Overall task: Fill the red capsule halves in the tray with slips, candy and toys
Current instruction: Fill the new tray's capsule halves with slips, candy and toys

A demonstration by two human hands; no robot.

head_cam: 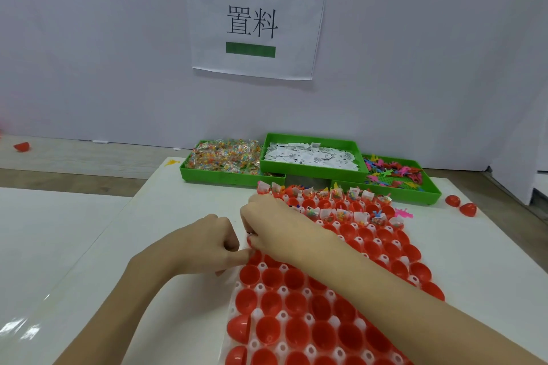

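A clear tray (pixel 261 290) holds several rows of red capsule halves (pixel 268 329). The two far rows (pixel 338 195) hold slips, candy and toys; the near rows are hollow. My left hand (pixel 207 243) is curled at the tray's left edge, fingertips touching the rim near a capsule. My right hand (pixel 267 222) reaches across the tray to its left side, fingers curled down over the capsules; what they hold is hidden. Three green bins stand behind: candy (pixel 222 157), white slips (pixel 308 154), coloured toys (pixel 394 172).
Loose red capsule halves lie at the right (pixel 461 206) and far left (pixel 22 146). A pink toy (pixel 403 212) lies beside the tray's right edge, a yellow one (pixel 172 162) near the candy bin. A paper sign (pixel 252 21) hangs on the white wall.
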